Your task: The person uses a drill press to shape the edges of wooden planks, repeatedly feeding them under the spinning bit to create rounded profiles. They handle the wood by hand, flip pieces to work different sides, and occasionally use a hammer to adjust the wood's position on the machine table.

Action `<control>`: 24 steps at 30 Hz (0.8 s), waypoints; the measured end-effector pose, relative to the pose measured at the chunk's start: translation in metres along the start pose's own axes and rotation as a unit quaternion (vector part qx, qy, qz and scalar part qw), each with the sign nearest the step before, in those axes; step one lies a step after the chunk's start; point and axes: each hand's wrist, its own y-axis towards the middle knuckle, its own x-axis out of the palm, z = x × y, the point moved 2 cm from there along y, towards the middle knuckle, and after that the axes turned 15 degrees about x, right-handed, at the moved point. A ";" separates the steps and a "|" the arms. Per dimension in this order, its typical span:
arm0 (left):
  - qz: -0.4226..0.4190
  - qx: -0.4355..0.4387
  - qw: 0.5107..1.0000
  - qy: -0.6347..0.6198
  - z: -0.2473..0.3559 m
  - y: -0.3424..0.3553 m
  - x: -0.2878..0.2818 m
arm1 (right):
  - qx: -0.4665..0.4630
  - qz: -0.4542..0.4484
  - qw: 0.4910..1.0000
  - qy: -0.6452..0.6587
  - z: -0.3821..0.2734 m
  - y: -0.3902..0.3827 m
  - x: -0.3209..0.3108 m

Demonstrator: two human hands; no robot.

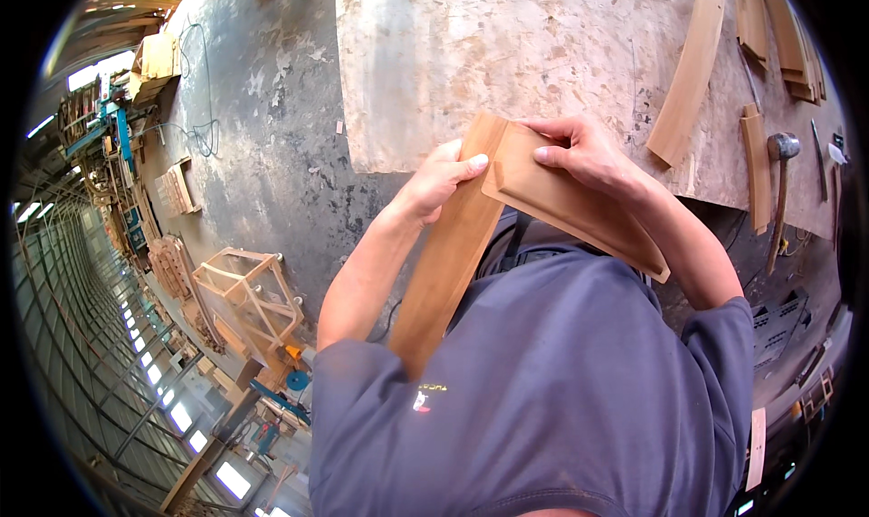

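Observation:
My left hand is closed round the upper part of a long flat wooden board, thumb on its face. That board slants down toward my left side. In my right hand is a wooden panel with a raised, bevelled middle, gripped near its upper edge with the thumb on top. The two pieces meet at an angle near their upper ends, close in front of my body. I cannot tell whether they are joined or only pressed together. My fingers behind the wood are partly hidden.
A worn pale worktop lies ahead. On its right are a curved wooden piece, several stacked boards, a mallet and a narrow wooden strip. An open wooden frame stands on the floor at left.

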 end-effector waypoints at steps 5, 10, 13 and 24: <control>-0.007 0.044 0.996 0.082 0.004 -0.003 0.014 | -0.008 0.011 1.000 0.001 0.002 -0.007 -0.004; 0.002 0.116 0.977 0.177 0.022 -0.011 0.020 | -0.040 0.041 0.997 -0.053 -0.012 -0.017 -0.003; -0.005 0.153 0.970 0.189 0.034 -0.012 0.022 | -0.121 0.061 0.989 -0.061 -0.013 -0.013 -0.001; 0.025 0.157 0.982 0.107 0.033 0.022 -0.007 | -0.098 0.057 0.973 -0.201 -0.052 0.033 -0.023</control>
